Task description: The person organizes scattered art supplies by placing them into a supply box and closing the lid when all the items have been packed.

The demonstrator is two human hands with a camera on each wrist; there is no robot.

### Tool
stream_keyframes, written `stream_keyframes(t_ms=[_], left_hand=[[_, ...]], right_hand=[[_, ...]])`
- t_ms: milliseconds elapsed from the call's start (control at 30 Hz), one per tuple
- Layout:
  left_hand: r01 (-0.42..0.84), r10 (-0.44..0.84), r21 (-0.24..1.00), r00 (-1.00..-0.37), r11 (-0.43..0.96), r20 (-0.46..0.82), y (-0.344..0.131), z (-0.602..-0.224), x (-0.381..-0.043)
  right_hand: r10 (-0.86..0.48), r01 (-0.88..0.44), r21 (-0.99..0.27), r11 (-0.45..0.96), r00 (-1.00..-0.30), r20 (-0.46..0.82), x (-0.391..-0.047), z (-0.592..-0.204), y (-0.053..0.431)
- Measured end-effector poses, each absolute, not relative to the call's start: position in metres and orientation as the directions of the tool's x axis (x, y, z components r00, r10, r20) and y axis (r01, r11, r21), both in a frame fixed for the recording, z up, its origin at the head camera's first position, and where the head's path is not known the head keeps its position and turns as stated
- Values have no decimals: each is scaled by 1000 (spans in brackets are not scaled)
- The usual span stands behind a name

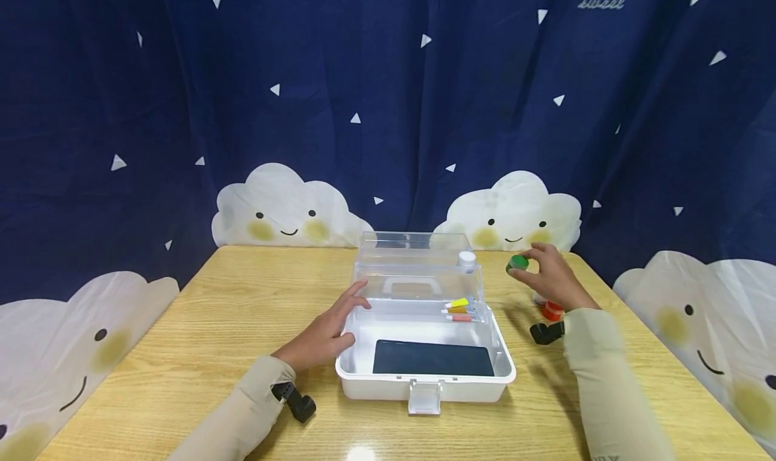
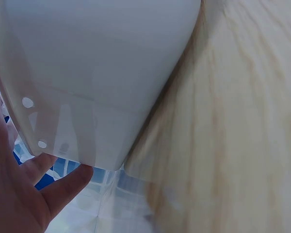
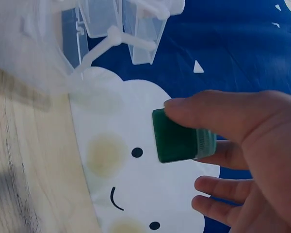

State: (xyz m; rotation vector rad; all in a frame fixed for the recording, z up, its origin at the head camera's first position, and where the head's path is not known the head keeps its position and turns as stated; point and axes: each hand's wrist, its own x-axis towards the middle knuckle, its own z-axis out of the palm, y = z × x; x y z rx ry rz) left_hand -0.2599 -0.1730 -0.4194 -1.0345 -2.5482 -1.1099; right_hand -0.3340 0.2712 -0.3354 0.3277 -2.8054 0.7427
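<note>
In the head view a white storage box point(image 1: 424, 388) stands with its clear lid and stepped trays raised at the back. My left hand point(image 1: 324, 336) rests along its left side, fingers extended toward the tray; in the left wrist view, fingertips point(image 2: 80, 177) touch the end of the white wall. My right hand point(image 1: 548, 272) is raised right of the box, pinching a small green paint jar point(image 1: 518, 263) between thumb and fingers. The right wrist view shows that jar point(image 3: 174, 138) tipped sideways, its ridged, clear cap toward the palm, the other fingers loose.
A white-capped jar point(image 1: 466, 260) stands in an upper tray. Small paint tubes point(image 1: 459, 309) lie in the tray below, and a dark flat panel point(image 1: 433, 358) lies on the box floor. A red jar point(image 1: 552, 311) sits on the wooden table point(image 1: 254, 292), partly behind my right wrist.
</note>
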Motion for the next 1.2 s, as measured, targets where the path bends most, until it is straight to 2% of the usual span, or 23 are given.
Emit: stream_keyframes(t_ms=[333, 700, 1200], left_hand=[[658, 532, 575, -745, 486, 403, -173, -419, -259], [638, 527, 602, -759, 480, 383, -174, -418, -258], [631, 518, 603, -765, 487, 383, -173, -419, -258]], right_hand=[[-183, -385, -436, 813, -881, 437, -330, -330, 254], [-192, -439, -447, 780, -846, 497, -328, -328, 232], [-231, -470, -439, 765, -838, 494, -324, -322, 207]])
